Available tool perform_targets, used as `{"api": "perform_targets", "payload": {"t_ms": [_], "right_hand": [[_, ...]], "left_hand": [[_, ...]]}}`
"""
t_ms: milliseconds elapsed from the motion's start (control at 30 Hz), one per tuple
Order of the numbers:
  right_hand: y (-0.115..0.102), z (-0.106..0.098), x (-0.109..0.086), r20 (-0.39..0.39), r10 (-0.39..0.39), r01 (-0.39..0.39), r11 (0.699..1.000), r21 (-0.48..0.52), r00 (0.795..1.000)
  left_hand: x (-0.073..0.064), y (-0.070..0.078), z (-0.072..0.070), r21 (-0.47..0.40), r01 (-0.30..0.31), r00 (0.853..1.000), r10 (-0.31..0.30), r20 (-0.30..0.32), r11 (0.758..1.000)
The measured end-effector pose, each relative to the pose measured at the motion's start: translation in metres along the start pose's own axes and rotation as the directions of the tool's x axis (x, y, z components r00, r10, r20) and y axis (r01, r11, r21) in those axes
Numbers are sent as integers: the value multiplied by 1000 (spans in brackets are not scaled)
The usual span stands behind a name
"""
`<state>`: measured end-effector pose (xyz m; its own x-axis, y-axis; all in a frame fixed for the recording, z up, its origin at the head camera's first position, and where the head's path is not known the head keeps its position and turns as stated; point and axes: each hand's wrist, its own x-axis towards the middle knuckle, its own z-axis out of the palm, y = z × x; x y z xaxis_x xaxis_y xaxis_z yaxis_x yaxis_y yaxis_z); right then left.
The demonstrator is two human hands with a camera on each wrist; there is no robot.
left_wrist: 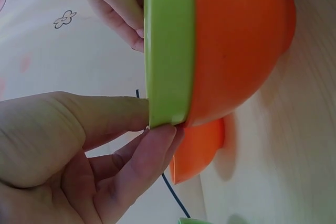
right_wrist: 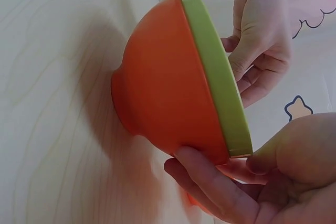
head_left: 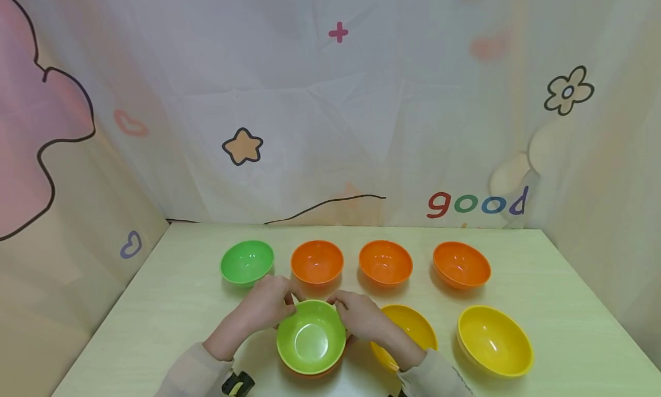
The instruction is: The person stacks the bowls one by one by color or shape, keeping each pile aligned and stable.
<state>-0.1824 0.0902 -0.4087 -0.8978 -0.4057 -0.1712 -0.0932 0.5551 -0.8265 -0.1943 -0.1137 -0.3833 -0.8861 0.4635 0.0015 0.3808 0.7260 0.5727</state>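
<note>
A lime-green bowl (head_left: 310,339) sits nested in an orange bowl (right_wrist: 168,72), its rim band standing above the orange wall. On the rim's left side, my left hand (head_left: 268,302) pinches the green bowl between thumb and fingers. My right hand (head_left: 361,315) grips the opposite side; in the right wrist view its thumb is at the green rim and its fingers lie against the orange bowl's side. The orange bowl's foot (left_wrist: 289,17) is close to the tabletop; whether it touches I cannot tell.
Along the back stand a green bowl (head_left: 248,263) and three orange bowls (head_left: 317,263), (head_left: 385,263), (head_left: 461,265). To the right are two yellow bowls (head_left: 408,328), (head_left: 494,341), the nearer one partly behind my right forearm. A printed curtain (head_left: 289,110) hangs behind the table (head_left: 144,322).
</note>
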Motion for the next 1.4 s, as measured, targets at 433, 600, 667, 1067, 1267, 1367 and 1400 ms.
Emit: {"api": "perform_targets", "payload": {"t_ms": [433,600,667,1067,1267,1367,1400], "right_hand": [[1,-1,0,-10,-6,6,1000,-18,1000],[2,-1,0,-8,2,-2,1000,-26,1000],[2,-1,0,-9,5,-5,999,-33,1000],[2,0,2,-16,1,-2,999,-46,1000],[3,1,2,-15,4,-5,999,-51,1000],[2,1,1,-22,-5,4,999,-53,1000],[2,1,1,-24,-9,7,998,-55,1000]], "left_hand": [[1,0,1,-2,3,1000,-3,-9,1000],[1,0,2,5,4,1000,-4,-10,1000],[1,0,2,9,7,1000,-6,-9,1000],[0,1,3,17,19,1000,-19,-10,1000],[0,2,3,16,26,1000,-26,-8,1000],[0,1,3,10,27,1000,-27,-4,1000],[0,1,3,7,26,1000,-26,-1,1000]]}}
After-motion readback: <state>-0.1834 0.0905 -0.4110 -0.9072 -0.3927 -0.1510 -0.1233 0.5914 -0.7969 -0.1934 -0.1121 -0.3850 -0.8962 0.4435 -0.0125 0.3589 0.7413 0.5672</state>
